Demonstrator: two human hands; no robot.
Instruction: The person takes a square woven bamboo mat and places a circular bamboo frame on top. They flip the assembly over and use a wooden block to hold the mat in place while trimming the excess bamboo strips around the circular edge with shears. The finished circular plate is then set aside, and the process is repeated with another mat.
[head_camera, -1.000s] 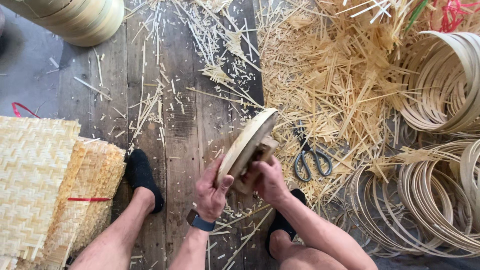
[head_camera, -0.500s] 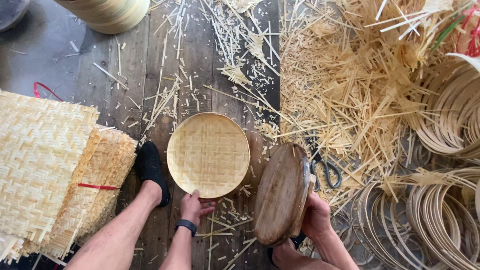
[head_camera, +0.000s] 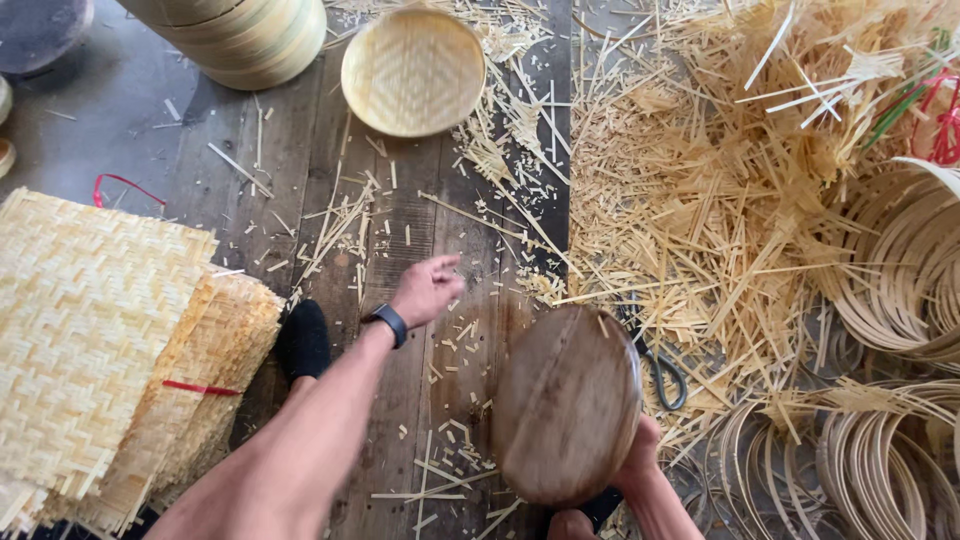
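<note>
Now far up the floor, near the stacked rims (head_camera: 240, 40), lies the woven tray (head_camera: 413, 72), no longer just before the left hand (head_camera: 425, 290); also raised and stretched forward since half a second ago is this hand, empty, fingers loosely spread, well apart from the tray. Holds the round wooden mould (head_camera: 567, 403) on edge from below with the right hand (head_camera: 640, 462), fingers mostly hidden, so cannot tell the exact grip. Could slip or tip onto the scissors (head_camera: 660, 372) just beside it, since held by one hand only. Could also slide further among the strips (head_camera: 720, 200), being light. At left, woven mats (head_camera: 100, 340).
</note>
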